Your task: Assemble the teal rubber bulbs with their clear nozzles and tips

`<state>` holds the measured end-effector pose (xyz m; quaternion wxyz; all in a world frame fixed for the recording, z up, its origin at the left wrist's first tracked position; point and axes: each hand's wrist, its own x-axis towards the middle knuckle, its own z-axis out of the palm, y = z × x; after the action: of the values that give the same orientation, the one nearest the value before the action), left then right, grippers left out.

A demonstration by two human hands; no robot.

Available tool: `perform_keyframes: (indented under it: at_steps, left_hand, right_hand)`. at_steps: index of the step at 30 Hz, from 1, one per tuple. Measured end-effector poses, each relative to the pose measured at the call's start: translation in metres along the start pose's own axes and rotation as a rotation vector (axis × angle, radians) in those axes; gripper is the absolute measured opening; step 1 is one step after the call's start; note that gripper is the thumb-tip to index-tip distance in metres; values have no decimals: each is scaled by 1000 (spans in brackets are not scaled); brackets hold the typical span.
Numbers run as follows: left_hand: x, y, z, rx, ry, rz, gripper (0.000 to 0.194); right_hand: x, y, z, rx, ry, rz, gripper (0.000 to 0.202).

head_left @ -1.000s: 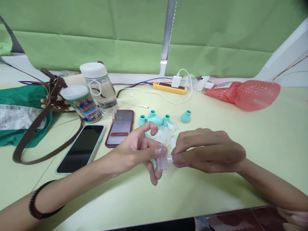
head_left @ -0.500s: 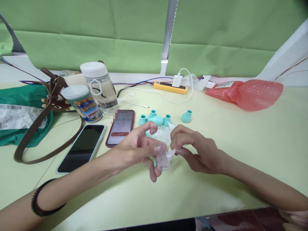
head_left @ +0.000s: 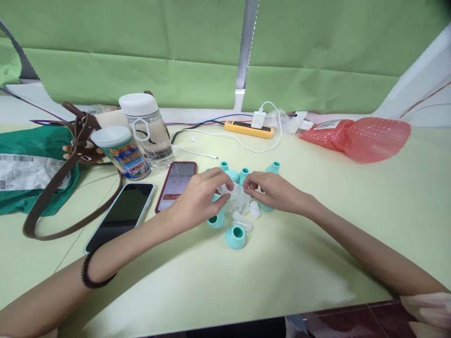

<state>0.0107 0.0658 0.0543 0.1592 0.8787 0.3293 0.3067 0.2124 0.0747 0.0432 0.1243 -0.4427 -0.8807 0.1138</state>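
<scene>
A pile of small translucent white plastic pieces (head_left: 240,199) lies on the table, ringed by several turquoise bulb-shaped parts, one of them (head_left: 235,237) nearest the front edge. At the left of the pile is my left hand (head_left: 203,197), thumb and fingers apart, nothing between them. My right hand (head_left: 273,191) reaches in from the other side, its fingers curled over the pile's right edge; what its fingertips hold, if anything, is too small to tell. A clear tube-like piece (head_left: 244,224) lies in front of the pile.
Left of the hands are a phone with a running timer (head_left: 178,184), a dark-screened phone (head_left: 121,216), a noodle cup (head_left: 123,155), a water bottle (head_left: 150,129) and a brown strap (head_left: 45,202). Behind stands a yellow power strip (head_left: 246,129); a red plastic bag (head_left: 373,140) lies back right.
My hands have moved apart and back over the pile. The clear pieces they held up are no longer lifted between them, and the front turquoise parts now show.
</scene>
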Motion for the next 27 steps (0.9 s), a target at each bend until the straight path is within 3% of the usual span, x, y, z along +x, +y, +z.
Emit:
perform_keyframes:
  at_steps: [6, 11, 14, 16, 20, 23, 25, 27]
  left_hand:
    - [16, -15, 13, 239, -60, 150, 18]
    - [21, -18, 14, 225, -178, 231, 21]
    - [21, -14, 8, 173, -223, 268, 21]
    - [17, -10, 4, 130, -154, 269, 20]
    - [0, 1, -2, 54, 156, 229, 15]
    - [-25, 8, -1, 65, 340, 272, 10]
    - [-46, 12, 4, 185, 329, 434, 9]
    - [-65, 14, 11, 287, 232, 775, 5]
  right_hand:
    - [1, 2, -2, 11, 128, 9, 9]
    - [1, 10, -10, 11, 167, 34, 11]
    - [0, 10, -18, 35, 121, 23, 15]
    - [-4, 2, -23, 82, 68, -61, 14]
    - [-21, -29, -28, 158, -19, -265, 21]
    - [-29, -44, -24, 51, -42, -298, 24]
    - [-28, -43, -22, -64, -22, -262, 19]
    - [-25, -35, -21, -165, -32, -207, 15]
